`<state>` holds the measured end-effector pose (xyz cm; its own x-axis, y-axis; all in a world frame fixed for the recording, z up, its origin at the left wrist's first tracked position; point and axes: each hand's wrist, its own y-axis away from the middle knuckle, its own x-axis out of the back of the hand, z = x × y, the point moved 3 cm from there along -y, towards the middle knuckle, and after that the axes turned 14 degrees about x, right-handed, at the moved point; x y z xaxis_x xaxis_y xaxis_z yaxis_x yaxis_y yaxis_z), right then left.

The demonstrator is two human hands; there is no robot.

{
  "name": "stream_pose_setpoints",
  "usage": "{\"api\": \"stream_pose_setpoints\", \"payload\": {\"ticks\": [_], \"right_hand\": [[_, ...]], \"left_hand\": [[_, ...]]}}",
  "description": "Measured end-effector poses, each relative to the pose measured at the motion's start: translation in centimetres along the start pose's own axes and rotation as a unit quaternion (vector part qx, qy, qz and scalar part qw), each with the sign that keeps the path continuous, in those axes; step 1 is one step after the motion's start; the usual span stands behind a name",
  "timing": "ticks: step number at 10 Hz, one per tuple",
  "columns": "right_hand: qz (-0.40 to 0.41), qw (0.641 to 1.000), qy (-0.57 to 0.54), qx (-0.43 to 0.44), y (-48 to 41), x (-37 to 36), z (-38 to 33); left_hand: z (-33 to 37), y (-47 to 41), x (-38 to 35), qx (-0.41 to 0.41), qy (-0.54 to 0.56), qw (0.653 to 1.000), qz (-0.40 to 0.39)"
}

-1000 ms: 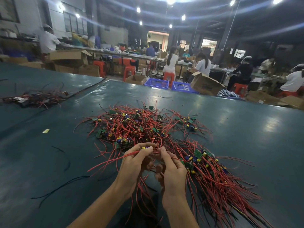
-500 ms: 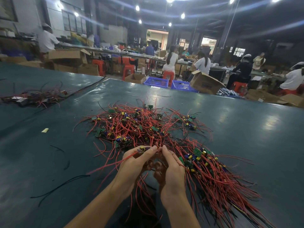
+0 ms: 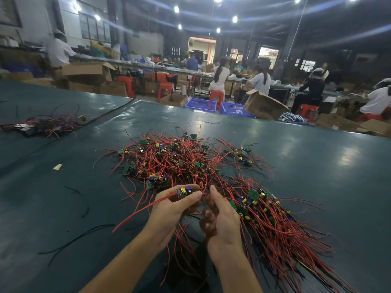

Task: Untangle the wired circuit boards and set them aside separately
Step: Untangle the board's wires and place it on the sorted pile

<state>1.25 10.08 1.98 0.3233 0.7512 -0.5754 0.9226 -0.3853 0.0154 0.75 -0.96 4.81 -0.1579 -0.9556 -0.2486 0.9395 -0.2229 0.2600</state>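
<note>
Where the two forearms reach in from the lower edge, both hands are held just above the dark green table [image 3: 63, 208], close together at the near edge of the tangled pile [image 3: 179, 161] of wired boards. The left hand [image 3: 173, 210] is turned palm-inward with its fingers curled, and a small circuit board [image 3: 184, 190] bearing yellow and blue components is pinched between thumb and fingertips. A red wire [image 3: 146, 208] from this board is seen trailing down and to the left past the wrist. The right hand [image 3: 222, 225] is held upright just beside it, forefinger pointing up and the other fingers folded in round red strands [image 3: 204, 194] stretched between the two hands; how firmly these are clasped cannot be told. A straighter bundle [image 3: 275, 218] of boards, its wires fanned toward the near right, is laid just right of the right hand. A further heap [image 3: 46, 123] is seen well apart at the far left.
</note>
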Motion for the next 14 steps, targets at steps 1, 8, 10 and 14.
{"api": "stream_pose_setpoints", "payload": {"ticks": [1, 8, 10, 14], "right_hand": [[-0.027, 0.999, 0.014, 0.012, 0.4, -0.2, 0.2], [-0.041, 0.998, 0.041, -0.004, 0.9, -0.2, -0.1], [-0.041, 0.996, 0.075, 0.026, 0.9, -0.4, -0.2], [0.022, 0.994, 0.109, -0.009, 0.2, 0.3, -1.4]], "left_hand": [[0.0, 0.0, 0.1, -0.006, 0.005, 1.0, -0.006], [-0.5, -0.3, 0.4, -0.009, -0.061, 0.995, 0.078], [-0.8, -0.8, 0.7, -0.006, -0.097, 0.992, 0.084], [-1.6, -1.6, 1.3, -0.064, -0.064, 0.994, 0.059]]}}
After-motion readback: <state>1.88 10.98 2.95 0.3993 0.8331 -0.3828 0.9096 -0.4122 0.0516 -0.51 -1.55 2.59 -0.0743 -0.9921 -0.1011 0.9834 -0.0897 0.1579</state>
